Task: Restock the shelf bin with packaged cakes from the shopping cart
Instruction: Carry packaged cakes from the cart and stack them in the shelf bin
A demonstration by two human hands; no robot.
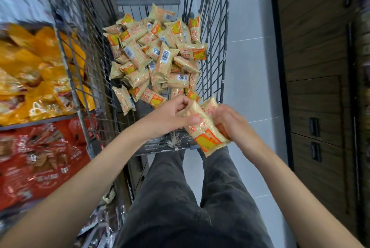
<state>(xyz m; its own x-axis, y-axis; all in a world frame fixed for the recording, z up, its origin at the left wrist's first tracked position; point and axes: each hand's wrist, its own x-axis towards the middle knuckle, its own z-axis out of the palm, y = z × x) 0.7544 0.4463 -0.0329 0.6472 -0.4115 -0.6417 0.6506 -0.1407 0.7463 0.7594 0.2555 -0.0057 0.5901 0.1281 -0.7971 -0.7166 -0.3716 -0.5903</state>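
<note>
**Both hands on cake packs above the cart's near end**

Pale floor tiles (246,79) run down the aisle, with dark wood-look cabinets (320,67) along the right side and a wire shelf rack (66,51) on the left. That rack carries blurred yellow-orange bags (32,79) on an upper level and red bags (38,159) on the level below. Between them stands the shopping cart (212,33), its wire basket holding a loose heap of packaged cakes (156,55) in beige and orange wrappers, piled mostly toward the far end. Grey trousers (180,197) show below the cart's near edge. Over that edge the left hand (172,115) curls its fingers around the upper end of a held pack (208,137), which hangs tilted with its orange panel lowest. The right hand (232,123) grips the held packs from the right side; a second wrapper (210,105) shows just behind the first, between the two hands.
</note>
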